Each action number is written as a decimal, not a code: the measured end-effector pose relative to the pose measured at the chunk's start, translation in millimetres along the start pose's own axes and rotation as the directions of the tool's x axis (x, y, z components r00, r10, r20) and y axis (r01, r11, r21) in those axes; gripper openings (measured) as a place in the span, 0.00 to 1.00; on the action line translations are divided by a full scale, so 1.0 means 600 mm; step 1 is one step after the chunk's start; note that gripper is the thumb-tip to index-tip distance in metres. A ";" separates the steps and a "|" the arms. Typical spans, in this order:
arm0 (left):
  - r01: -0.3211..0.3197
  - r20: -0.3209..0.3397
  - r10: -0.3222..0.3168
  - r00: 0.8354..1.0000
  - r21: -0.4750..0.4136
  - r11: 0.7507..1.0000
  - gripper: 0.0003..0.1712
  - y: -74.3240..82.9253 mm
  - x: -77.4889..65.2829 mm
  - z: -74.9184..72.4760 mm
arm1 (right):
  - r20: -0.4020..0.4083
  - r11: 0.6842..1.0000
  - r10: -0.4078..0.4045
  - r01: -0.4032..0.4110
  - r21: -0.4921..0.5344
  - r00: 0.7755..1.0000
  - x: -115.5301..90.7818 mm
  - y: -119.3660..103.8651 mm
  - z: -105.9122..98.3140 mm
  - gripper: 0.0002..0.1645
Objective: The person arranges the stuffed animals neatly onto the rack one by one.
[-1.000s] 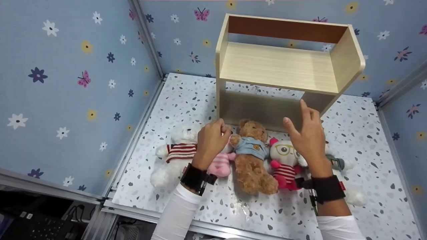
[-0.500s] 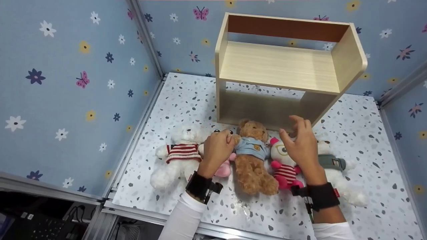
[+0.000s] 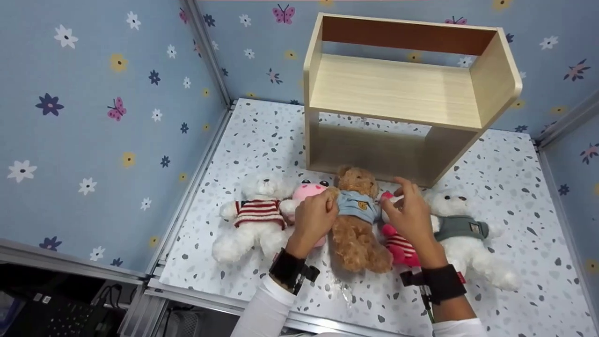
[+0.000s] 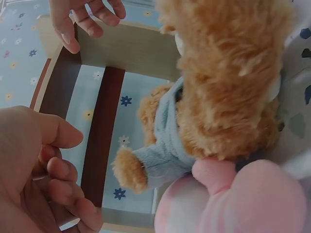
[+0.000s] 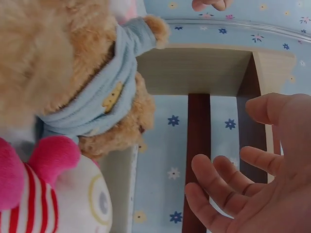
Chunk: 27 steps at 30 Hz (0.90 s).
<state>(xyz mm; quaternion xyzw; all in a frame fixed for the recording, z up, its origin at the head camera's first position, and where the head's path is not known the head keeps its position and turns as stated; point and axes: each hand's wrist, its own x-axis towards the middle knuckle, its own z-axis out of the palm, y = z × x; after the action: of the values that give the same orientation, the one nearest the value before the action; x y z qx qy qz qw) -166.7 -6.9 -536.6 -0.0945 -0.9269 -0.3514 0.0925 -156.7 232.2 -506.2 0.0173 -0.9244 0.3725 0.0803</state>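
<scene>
A brown teddy bear (image 3: 354, 238) in a light-blue shirt lies on its back between my hands. My left hand (image 3: 314, 222) hovers at the bear's raised arm on the left. In the left wrist view its fingers (image 4: 62, 187) curl loosely around nothing, apart from the bear. My right hand (image 3: 412, 217) hangs above a plush doll (image 3: 400, 245) in a red-striped outfit, partly covering it. Its fingers (image 5: 218, 187) are spread and bent, and hold nothing. Under the left hand lies a pink plush toy (image 3: 310, 189), partly hidden.
A wooden two-tier shelf (image 3: 395, 89) stands behind the toys. On the far left lies a white bear (image 3: 259, 213) in a striped sweater, on the right a white bear (image 3: 461, 229) in a green vest. Patterned panels (image 3: 93, 140) wall in the speckled table (image 3: 262, 135).
Both hands have come down and inward, closer to the brown bear. The right hand has moved left off the green-vested bear, toward the striped doll. The toys have stayed in place.
</scene>
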 end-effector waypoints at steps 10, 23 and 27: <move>0.046 0.066 -0.047 0.997 0.019 0.999 0.09 -0.007 -0.018 0.024 | 0.078 0.999 0.032 -0.035 0.036 0.996 -0.018 0.014 0.032 0.36; 0.144 0.120 -0.149 0.982 0.044 0.989 0.33 -0.002 -0.054 0.068 | 0.182 0.986 0.097 -0.120 0.119 0.978 -0.043 0.024 0.075 0.40; 0.163 0.130 -0.174 0.976 0.092 0.982 0.42 0.002 -0.064 0.077 | 0.196 0.979 0.108 -0.139 0.149 0.975 -0.052 0.028 0.091 0.42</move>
<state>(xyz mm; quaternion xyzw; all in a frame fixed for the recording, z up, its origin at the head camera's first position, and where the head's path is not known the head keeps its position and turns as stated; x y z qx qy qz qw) -134.1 20.4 -579.0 -0.0357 -0.9492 -0.3126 0.0019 -135.0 205.8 -561.6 0.0011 -0.8937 0.4474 -0.0319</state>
